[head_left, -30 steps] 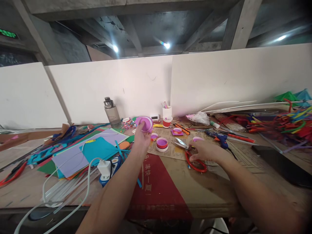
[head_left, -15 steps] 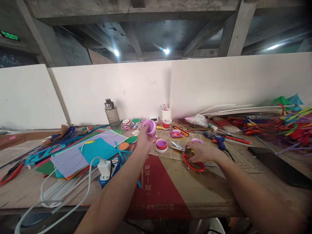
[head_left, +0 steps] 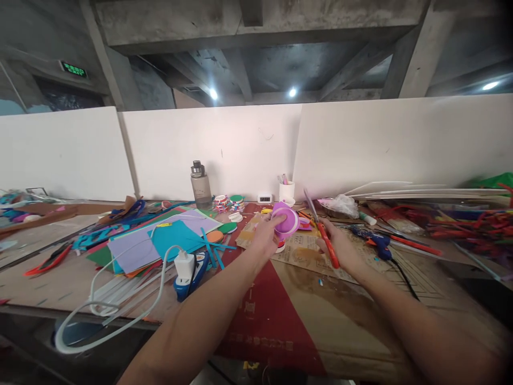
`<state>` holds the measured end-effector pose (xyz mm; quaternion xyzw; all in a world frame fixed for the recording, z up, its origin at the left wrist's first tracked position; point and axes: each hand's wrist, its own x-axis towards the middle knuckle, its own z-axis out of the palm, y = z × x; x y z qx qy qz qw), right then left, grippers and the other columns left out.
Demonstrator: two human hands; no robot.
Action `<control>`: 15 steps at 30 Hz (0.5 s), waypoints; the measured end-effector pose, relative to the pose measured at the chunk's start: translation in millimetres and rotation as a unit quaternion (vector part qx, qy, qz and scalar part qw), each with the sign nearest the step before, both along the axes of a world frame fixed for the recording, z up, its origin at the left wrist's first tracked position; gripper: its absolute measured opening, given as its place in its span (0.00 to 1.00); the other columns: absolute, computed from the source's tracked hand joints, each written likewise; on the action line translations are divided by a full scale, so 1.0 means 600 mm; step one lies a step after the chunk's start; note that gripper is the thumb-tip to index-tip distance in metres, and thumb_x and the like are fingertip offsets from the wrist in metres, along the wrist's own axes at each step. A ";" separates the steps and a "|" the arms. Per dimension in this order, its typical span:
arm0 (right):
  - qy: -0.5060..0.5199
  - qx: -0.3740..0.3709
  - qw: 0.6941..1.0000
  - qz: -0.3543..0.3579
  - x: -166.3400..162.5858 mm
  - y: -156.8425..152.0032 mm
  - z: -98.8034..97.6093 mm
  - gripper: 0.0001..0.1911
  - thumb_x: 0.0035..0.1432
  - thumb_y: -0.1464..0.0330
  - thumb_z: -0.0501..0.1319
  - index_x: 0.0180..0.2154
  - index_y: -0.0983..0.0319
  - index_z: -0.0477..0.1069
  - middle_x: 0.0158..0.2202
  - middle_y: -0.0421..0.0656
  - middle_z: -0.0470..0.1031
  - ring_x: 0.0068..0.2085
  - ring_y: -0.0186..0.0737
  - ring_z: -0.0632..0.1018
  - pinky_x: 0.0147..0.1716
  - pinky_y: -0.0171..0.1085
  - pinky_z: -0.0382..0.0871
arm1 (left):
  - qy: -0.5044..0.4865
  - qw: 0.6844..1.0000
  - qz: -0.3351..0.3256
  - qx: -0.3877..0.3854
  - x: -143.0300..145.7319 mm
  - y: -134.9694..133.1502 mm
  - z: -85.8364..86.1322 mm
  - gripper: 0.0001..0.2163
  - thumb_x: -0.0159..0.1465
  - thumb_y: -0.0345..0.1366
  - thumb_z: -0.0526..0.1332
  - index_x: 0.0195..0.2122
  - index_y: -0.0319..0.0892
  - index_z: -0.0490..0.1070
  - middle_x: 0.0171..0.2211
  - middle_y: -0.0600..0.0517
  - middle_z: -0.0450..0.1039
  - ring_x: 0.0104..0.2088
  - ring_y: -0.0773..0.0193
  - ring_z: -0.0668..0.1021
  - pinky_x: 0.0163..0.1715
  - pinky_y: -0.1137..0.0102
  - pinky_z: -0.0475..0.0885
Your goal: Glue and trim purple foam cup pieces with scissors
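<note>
Both closed | left hand: round purple piece | right hand: scissors

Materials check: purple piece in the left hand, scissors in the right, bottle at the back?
Purple piece: likely matte paper or card; flat, even colour without strong glare.
Scissors: blades look metal, being grey and slim, though blurred; handles, bright solid red, probably plastic.
Bottle: smooth, translucent, grey-tinted body; clear plastic or glass, can't tell which.
</note>
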<state>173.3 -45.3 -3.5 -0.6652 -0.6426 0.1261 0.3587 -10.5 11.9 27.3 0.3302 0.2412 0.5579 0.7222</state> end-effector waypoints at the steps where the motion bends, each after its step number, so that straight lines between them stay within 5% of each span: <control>1: 0.061 0.021 0.997 0.043 -0.001 -0.002 -0.002 0.19 0.55 0.68 0.54 0.50 0.60 0.65 0.31 0.42 0.73 0.31 0.42 0.76 0.32 0.39 0.71 | -0.004 1.000 0.005 -0.005 -0.001 0.001 0.002 0.12 0.47 0.25 0.73 0.31 0.40 0.74 0.29 0.53 0.77 0.28 0.68 0.77 0.29 0.75 0.73; 6: 0.133 0.052 0.978 0.151 -0.016 -0.018 -0.006 0.11 0.55 0.64 0.57 0.41 0.58 0.68 0.34 0.42 0.74 0.34 0.43 0.76 0.36 0.40 0.73 | -0.022 1.000 0.019 0.009 -0.006 0.012 0.008 0.13 0.47 0.24 0.72 0.33 0.40 0.74 0.29 0.54 0.78 0.27 0.70 0.78 0.29 0.77 0.73; 11: 0.141 0.053 0.971 0.185 -0.038 -0.033 0.008 0.26 0.51 0.65 0.62 0.54 0.58 0.68 0.45 0.47 0.76 0.52 0.50 0.74 0.54 0.47 0.68 | -0.027 0.999 0.015 0.024 -0.008 0.012 0.010 0.13 0.48 0.23 0.71 0.34 0.39 0.75 0.30 0.54 0.79 0.29 0.70 0.78 0.32 0.76 0.74; 15: 0.181 0.013 0.969 0.170 -0.045 -0.038 0.020 0.26 0.55 0.60 0.61 0.55 0.58 0.68 0.42 0.45 0.76 0.46 0.48 0.75 0.50 0.46 0.70 | -0.033 0.999 0.008 0.040 -0.008 0.011 0.009 0.13 0.48 0.24 0.71 0.35 0.39 0.76 0.31 0.54 0.79 0.29 0.69 0.78 0.31 0.75 0.74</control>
